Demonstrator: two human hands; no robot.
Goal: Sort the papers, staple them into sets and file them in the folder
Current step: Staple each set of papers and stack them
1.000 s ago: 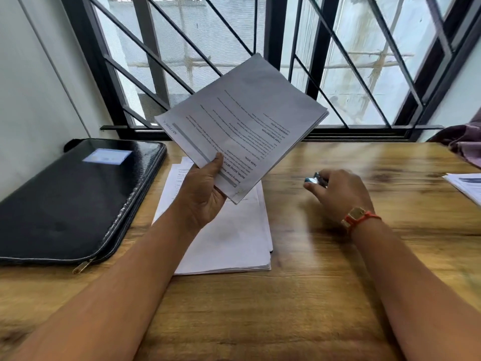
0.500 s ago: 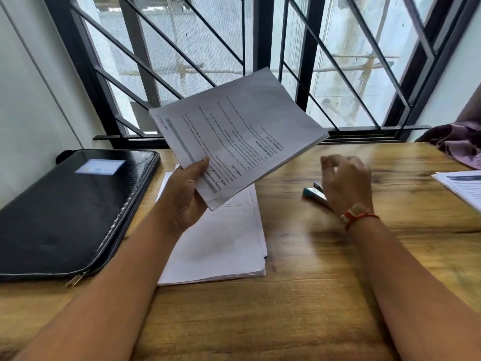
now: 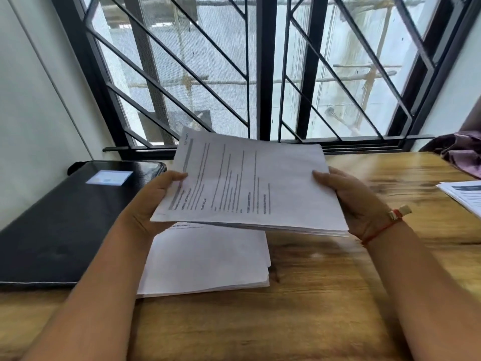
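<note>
Papers [image 3: 247, 183] sit as a loose sheaf in the air just above a second stack [image 3: 208, 261] on the desk [image 3: 338, 295], left hand [image 3: 151, 204] pinching the left short edge, right hand [image 3: 356, 201] gripping the right one. Risk: sheets look unbound, so a slack grip could let them fan and mix into that stack. Long axis runs left-right, header pointing left.

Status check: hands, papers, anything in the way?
Left hand and right hand each grip an end of the paper set, held above the stack on the table. Folder closed, at left. No obstruction seen.
</note>
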